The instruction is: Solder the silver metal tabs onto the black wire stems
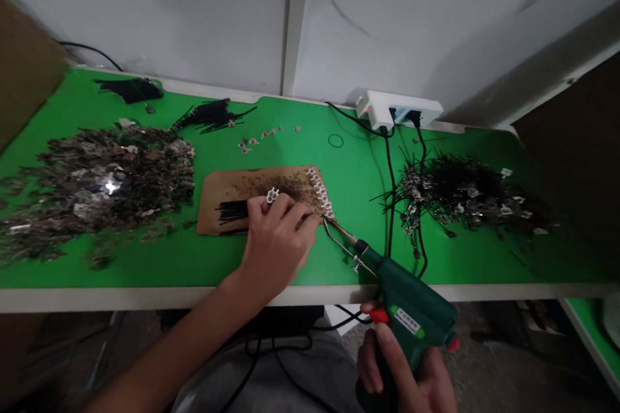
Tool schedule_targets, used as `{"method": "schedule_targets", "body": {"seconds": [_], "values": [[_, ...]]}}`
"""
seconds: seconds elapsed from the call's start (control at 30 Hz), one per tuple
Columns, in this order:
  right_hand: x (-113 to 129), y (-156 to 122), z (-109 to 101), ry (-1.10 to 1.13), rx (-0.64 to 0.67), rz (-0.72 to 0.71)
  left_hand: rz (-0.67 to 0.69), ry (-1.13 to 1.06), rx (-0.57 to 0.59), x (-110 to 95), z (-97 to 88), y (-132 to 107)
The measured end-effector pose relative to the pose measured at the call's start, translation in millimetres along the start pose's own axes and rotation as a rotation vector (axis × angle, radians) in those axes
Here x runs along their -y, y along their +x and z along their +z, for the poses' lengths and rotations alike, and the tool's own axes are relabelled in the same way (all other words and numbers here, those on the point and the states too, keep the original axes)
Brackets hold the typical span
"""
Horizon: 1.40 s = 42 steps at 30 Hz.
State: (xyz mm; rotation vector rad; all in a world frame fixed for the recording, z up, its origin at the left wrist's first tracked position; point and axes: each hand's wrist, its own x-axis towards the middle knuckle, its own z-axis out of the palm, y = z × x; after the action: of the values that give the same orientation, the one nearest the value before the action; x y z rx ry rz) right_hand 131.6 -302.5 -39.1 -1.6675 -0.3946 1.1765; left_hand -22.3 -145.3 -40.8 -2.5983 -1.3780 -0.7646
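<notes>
My right hand [397,368] is wrapped around the grip of a green soldering gun [416,300] with a red trigger. The gun's metal tip and thin feed tube point up and left to the lower right corner of a brown board [208,206]. Along the board's right edge runs a row of small silvery metal parts [320,192]. My left hand [278,235] lies over the board, fingers curled and pinched close to the tip; what they grip is hidden. Beside its knuckles shows one metal part [272,195]. Black wires [232,210] lie under and left of this hand.
A large heap of metal parts [121,174] covers the left of the green table [271,264]. Wired pieces [465,190] are piled at right. Black wire bundles [208,115] lie at the back. A white power strip [402,108] has cords hanging across the table.
</notes>
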Motion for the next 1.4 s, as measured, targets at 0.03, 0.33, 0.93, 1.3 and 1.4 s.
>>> {"method": "schedule_targets", "body": {"seconds": [0.03,0.33,0.93,1.3,1.4], "values": [[-5.5,-1.3,3.2,-0.003,-0.049,-0.045,0.000,0.004,0.000,-0.1,0.0,0.0],[-23.4,-5.1,20.5,0.013,-0.118,-0.197,-0.002,0.000,-0.009,-0.1,1.0,-0.7],[1.9,7.0,9.6,0.003,-0.055,-0.271,0.052,-0.159,-0.082,0.6,-2.9,-2.4],[6.7,23.6,-4.3,-0.181,0.044,-0.141,0.090,-0.259,-0.122,1.6,-10.7,-1.5],[8.5,19.6,2.9,-0.165,0.020,-0.143,-0.066,-0.265,-0.299,10.1,-27.9,2.1]]}}
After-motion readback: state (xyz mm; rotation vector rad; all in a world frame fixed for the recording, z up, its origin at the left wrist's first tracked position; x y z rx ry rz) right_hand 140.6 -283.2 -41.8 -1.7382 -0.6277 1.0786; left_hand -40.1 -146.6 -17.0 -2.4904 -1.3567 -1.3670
